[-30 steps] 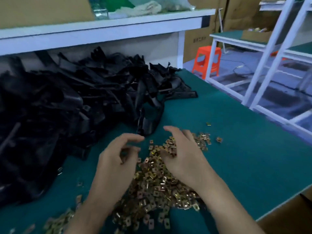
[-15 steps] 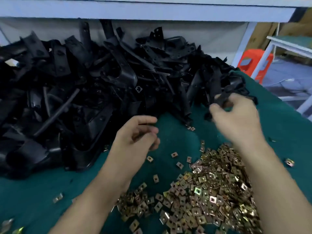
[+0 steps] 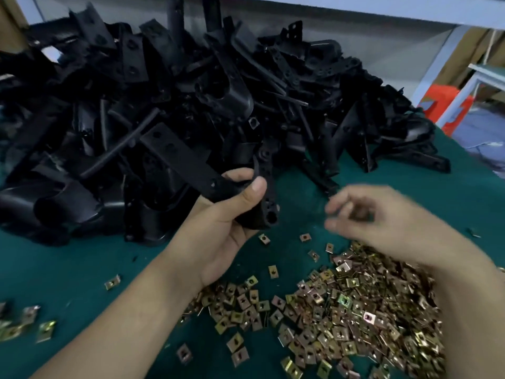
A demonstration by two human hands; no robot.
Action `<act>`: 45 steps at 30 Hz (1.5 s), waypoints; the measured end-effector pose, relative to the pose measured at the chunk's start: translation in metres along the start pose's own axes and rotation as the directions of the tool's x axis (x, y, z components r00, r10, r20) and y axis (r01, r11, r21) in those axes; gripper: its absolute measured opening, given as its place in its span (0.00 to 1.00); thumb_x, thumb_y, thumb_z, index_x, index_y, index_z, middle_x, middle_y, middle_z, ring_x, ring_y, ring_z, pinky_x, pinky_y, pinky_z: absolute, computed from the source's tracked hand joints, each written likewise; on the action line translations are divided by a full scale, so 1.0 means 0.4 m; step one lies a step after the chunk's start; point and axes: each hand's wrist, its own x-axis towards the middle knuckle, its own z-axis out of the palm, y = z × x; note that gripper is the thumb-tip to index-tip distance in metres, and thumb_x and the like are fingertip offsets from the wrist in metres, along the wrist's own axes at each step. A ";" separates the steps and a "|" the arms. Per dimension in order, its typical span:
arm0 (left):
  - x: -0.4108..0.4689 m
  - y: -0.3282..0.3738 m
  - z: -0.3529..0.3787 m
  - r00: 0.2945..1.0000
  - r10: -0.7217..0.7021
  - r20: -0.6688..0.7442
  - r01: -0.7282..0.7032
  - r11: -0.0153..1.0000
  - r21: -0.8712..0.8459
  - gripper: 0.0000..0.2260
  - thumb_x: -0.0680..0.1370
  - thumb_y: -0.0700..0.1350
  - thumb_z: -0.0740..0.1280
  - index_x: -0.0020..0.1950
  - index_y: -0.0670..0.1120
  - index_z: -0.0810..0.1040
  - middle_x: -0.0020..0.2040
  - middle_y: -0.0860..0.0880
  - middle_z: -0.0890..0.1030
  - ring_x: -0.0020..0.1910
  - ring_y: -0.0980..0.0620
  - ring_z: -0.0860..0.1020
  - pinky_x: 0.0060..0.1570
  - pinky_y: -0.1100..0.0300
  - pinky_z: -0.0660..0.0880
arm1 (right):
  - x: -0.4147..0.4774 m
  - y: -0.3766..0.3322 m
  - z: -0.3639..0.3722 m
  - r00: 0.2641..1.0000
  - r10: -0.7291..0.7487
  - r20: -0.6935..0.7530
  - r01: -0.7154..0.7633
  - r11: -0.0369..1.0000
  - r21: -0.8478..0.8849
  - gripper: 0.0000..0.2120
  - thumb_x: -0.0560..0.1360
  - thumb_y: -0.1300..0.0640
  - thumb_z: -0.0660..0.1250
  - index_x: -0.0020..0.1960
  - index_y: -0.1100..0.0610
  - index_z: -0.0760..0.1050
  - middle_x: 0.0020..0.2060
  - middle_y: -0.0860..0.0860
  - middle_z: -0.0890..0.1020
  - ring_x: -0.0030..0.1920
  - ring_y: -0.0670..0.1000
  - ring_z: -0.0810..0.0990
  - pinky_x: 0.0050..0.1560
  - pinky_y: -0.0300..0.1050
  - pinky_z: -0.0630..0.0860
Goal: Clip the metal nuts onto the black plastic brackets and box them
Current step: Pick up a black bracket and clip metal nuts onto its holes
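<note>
- Spread across the green table (image 3: pixel 82 269), far and left: a huge bracket pile (image 3: pixel 164 77), black and tangled. No nut seen on any piece, though too dark to be sure.
- Near right: a broad nut pile (image 3: pixel 355 310), brass-coloured, all loose and unclipped. A few stray nuts (image 3: pixel 27 324) at the near left edge as well.
- Between the two piles, lifted off the table: one bracket (image 3: pixel 177 157), a long flat strip with holes, gripped at its near end by the left hand (image 3: pixel 226 222), fingers and thumb wrapped round it.
- Just right of that, above the far edge of the nut pile: the right hand (image 3: pixel 382 214), blurred, fingers curled towards the thumb. Impossible to tell whether pinching a nut or holding nothing.
- No box anywhere in view, and no stack of finished pieces.
- Judged from all this: very early in the job, or at least far from its end.
- Done so far, going by the view alone: one bracket picked out, with no nut visible on it.
- Left to do: clip a nut onto that bracket, box it, then work through the rest of both piles.
</note>
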 end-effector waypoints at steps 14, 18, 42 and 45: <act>0.000 -0.022 -0.003 1.000 0.015 -0.013 -0.013 0.996 0.083 0.10 0.65 0.44 0.80 0.42 0.52 0.83 0.55 0.43 0.86 0.53 0.46 0.85 0.46 0.57 0.83 | -0.008 0.021 0.062 0.999 0.039 0.031 -0.035 0.994 -0.105 0.07 0.77 0.55 0.73 0.43 0.44 0.80 0.38 0.39 0.81 0.39 0.39 0.79 0.41 0.36 0.72; -0.005 -0.016 0.000 1.000 0.004 -0.016 -0.004 0.999 0.038 0.09 0.64 0.46 0.77 0.41 0.51 0.83 0.53 0.45 0.85 0.51 0.48 0.85 0.47 0.56 0.83 | -0.003 0.002 0.071 0.994 -0.009 -0.110 0.025 0.988 0.150 0.08 0.80 0.58 0.68 0.49 0.45 0.77 0.40 0.44 0.81 0.45 0.45 0.83 0.50 0.44 0.79; -0.015 -0.021 -0.005 0.998 -0.049 0.048 0.046 0.996 0.072 0.06 0.72 0.44 0.76 0.46 0.49 0.81 0.58 0.42 0.85 0.56 0.43 0.85 0.48 0.55 0.82 | -0.017 -0.074 0.115 0.996 0.012 0.085 -0.077 0.565 0.822 0.13 0.75 0.66 0.69 0.54 0.54 0.86 0.52 0.56 0.86 0.51 0.50 0.84 0.55 0.39 0.80; -0.015 -0.023 -0.001 0.998 -0.061 0.032 0.059 0.996 0.069 0.08 0.71 0.44 0.75 0.46 0.48 0.79 0.58 0.42 0.85 0.56 0.43 0.85 0.48 0.55 0.83 | -0.018 -0.077 0.119 0.999 0.025 0.046 -0.051 0.626 0.778 0.12 0.78 0.67 0.67 0.51 0.53 0.86 0.46 0.52 0.86 0.46 0.46 0.83 0.50 0.36 0.78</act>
